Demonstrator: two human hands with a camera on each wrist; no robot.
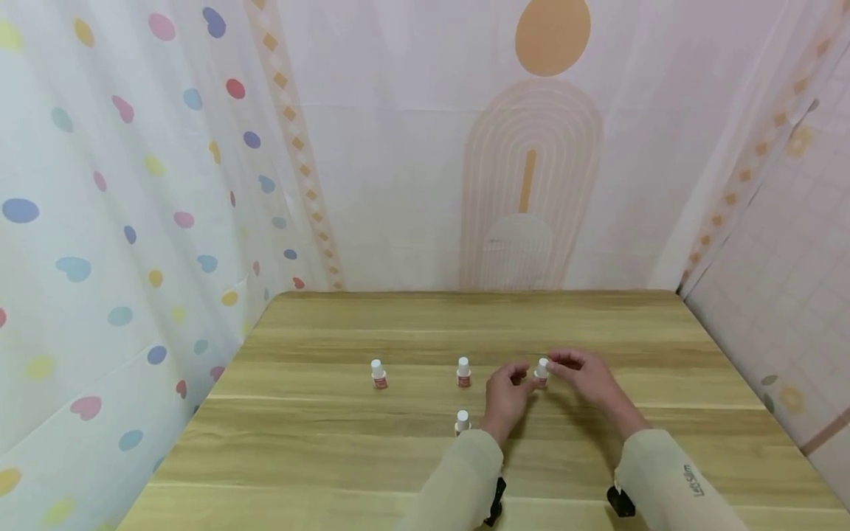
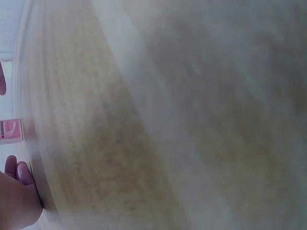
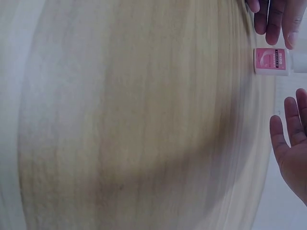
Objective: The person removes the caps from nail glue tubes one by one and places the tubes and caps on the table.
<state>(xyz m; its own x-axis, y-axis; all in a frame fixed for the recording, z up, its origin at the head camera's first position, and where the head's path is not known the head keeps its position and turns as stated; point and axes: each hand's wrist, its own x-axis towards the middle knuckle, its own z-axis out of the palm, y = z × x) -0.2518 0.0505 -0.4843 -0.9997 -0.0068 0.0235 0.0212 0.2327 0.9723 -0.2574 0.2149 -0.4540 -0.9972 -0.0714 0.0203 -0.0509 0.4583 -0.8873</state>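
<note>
A small white bottle with a pink label (image 1: 541,375) stands upright on the wooden table (image 1: 319,442), between my two hands. To its left is my left hand (image 1: 508,398), its thumb close to the bottle's side and its fingers loosely bent. My right hand (image 1: 587,376) comes from the right with fingertips near the white cap; whether they touch it I cannot tell. In the right wrist view a gap shows between the label (image 3: 271,60) and the relaxed fingers of the right hand (image 3: 295,158). At the left wrist view's edge appear the same bottle (image 2: 9,130) and my left hand (image 2: 19,196).
Two similar bottles stand to the left in the same row, a middle one (image 1: 463,373) and a far-left one (image 1: 378,375). A nearer bottle (image 1: 462,422) is partly hidden by my left sleeve (image 1: 458,479). Patterned curtains (image 1: 398,184) surround the table.
</note>
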